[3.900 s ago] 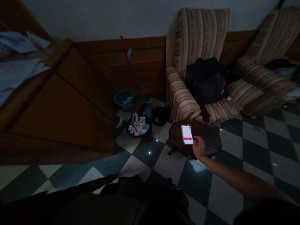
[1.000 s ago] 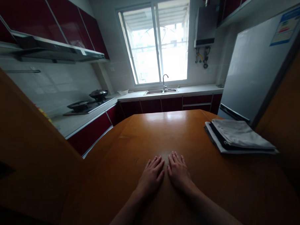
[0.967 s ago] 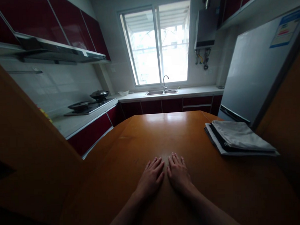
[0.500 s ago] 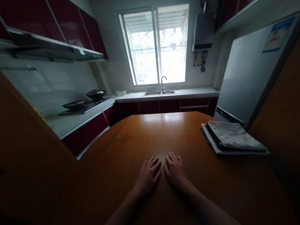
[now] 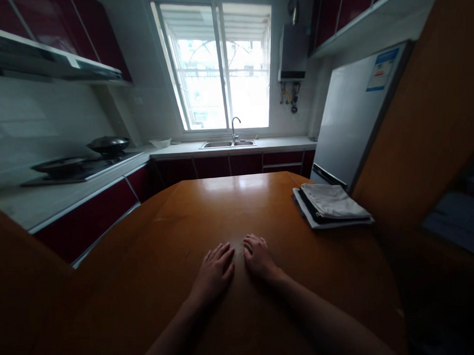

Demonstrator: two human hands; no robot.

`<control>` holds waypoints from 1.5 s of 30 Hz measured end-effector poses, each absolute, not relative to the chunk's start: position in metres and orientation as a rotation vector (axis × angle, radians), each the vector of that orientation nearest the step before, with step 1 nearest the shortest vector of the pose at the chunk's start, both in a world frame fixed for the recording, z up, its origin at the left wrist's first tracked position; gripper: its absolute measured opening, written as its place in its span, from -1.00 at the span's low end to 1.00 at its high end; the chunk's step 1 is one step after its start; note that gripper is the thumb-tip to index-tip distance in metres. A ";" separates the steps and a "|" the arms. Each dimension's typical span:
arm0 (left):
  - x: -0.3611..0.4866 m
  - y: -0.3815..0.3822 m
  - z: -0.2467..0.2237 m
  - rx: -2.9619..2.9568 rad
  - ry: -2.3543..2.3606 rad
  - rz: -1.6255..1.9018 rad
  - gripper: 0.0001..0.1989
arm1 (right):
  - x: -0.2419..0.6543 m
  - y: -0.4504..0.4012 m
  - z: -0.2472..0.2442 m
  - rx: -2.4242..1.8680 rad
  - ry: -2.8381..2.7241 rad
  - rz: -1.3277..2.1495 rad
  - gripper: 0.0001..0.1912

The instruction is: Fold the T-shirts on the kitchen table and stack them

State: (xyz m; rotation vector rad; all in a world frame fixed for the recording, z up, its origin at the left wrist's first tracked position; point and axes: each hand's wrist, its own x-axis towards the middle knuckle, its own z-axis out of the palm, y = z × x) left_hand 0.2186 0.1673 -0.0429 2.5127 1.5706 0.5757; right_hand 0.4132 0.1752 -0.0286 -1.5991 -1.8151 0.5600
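Note:
My left hand lies palm down on the brown wooden table, fingers stretched forward and slightly apart, with nothing in it. Just to its right is my right hand; its fingers are bent and it looks a little raised at the wrist. A gap shows between its thumb and index finger, and I see nothing held there. Farther right, a stack of folded cloths or garments, grey-white and black, rests on the table, apart from both hands.
Beyond the table runs a white counter with a double sink and tap. At left, two pans, one a lidded wok, stand on the cooktop. A grey fridge is at right, behind the stack.
The view has turned to the right, so the room sits farther left. My right hand's fingers have curled and its wrist has lifted somewhat. My left hand stays flat.

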 end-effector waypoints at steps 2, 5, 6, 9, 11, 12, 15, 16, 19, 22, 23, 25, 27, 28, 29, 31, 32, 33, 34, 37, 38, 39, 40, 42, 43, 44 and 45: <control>0.217 0.170 -0.045 2.521 1.565 0.578 -0.55 | 0.413 0.176 -0.029 -1.586 -1.791 0.559 -0.61; 0.216 0.173 -0.047 2.525 1.563 0.566 -0.55 | 0.412 0.174 -0.032 -1.571 -1.797 0.559 -0.63; 0.216 0.173 -0.047 2.527 1.563 0.565 -0.55 | 0.412 0.173 -0.033 -1.568 -1.794 0.558 -0.64; 0.215 0.174 -0.045 2.544 1.553 0.564 -0.55 | 0.411 0.175 -0.031 -1.544 -1.749 0.566 -0.65; 0.214 0.174 -0.044 2.554 1.543 0.544 -0.54 | 0.416 0.183 -0.022 -1.510 -1.683 0.559 -0.66; 0.214 0.174 -0.043 2.556 1.538 0.533 -0.53 | 0.423 0.190 -0.015 -1.496 -1.647 0.542 -0.66; 0.213 0.173 -0.040 2.544 1.534 0.524 -0.53 | 0.465 0.216 0.016 -1.511 -1.533 0.440 -0.62; 0.214 0.173 -0.039 2.539 1.534 0.526 -0.53 | 0.485 0.225 0.027 -1.529 -1.494 0.395 -0.58; 0.214 0.173 -0.041 2.531 1.533 0.537 -0.53 | 0.553 0.243 0.050 -1.666 -1.298 0.085 -0.59; 0.213 0.175 -0.045 2.529 1.520 0.580 -0.54 | 0.606 0.245 0.050 -1.907 -1.098 -0.110 -0.61; 0.213 0.175 -0.046 2.527 1.516 0.598 -0.54 | 0.618 0.243 0.046 -1.985 -1.044 -0.146 -0.61; 0.212 0.175 -0.047 2.522 1.513 0.615 -0.54 | 0.632 0.238 0.037 -2.101 -0.975 -0.160 -0.64; 0.212 0.174 -0.045 2.516 1.515 0.614 -0.54 | 0.639 0.235 0.031 -2.144 -0.958 -0.132 -0.70; 0.212 0.174 -0.044 2.514 1.515 0.609 -0.54 | 0.640 0.235 0.030 -2.140 -0.958 -0.119 -0.72; 0.212 0.174 -0.043 2.511 1.514 0.608 -0.54 | 0.640 0.236 0.032 -2.123 -0.966 -0.112 -0.73; 0.213 0.174 -0.042 2.501 1.499 0.627 -0.55 | 0.634 0.240 0.041 -2.068 -1.001 -0.118 -0.71; 0.214 0.174 -0.042 2.484 1.486 0.658 -0.56 | 0.627 0.241 0.048 -2.020 -1.042 -0.116 -0.71; 0.214 0.175 -0.041 2.446 1.475 0.706 -0.56 | 0.617 0.242 0.055 -1.944 -1.103 -0.096 -0.71; 0.215 0.176 -0.041 2.380 1.471 0.775 -0.55 | 0.604 0.241 0.062 -1.852 -1.176 -0.060 -0.71; 0.214 0.180 -0.037 2.062 1.493 1.072 -0.50 | 0.544 0.223 0.080 -1.457 -1.437 0.214 -0.71; 0.213 0.180 -0.034 1.956 1.504 1.180 -0.49 | 0.520 0.213 0.083 -1.364 -1.516 0.336 -0.71; 0.211 0.180 -0.030 1.869 1.517 1.292 -0.50 | 0.497 0.201 0.084 -1.279 -1.619 0.482 -0.72; 0.209 0.180 -0.026 1.806 1.528 1.395 -0.51 | 0.476 0.190 0.085 -1.196 -1.743 0.629 -0.74; 0.205 0.179 -0.019 1.728 1.563 1.554 -0.58 | 0.444 0.170 0.082 -1.039 -2.021 0.891 -0.79; 0.202 0.179 -0.017 1.710 1.587 1.599 -0.61 | 0.435 0.164 0.079 -0.985 -2.108 0.987 -0.80; 0.199 0.179 -0.016 1.705 1.616 1.613 -0.64 | 0.431 0.161 0.075 -0.969 -2.150 1.036 -0.80; 0.196 0.179 -0.016 1.720 1.651 1.593 -0.65 | 0.430 0.162 0.071 -1.004 -2.143 1.026 -0.79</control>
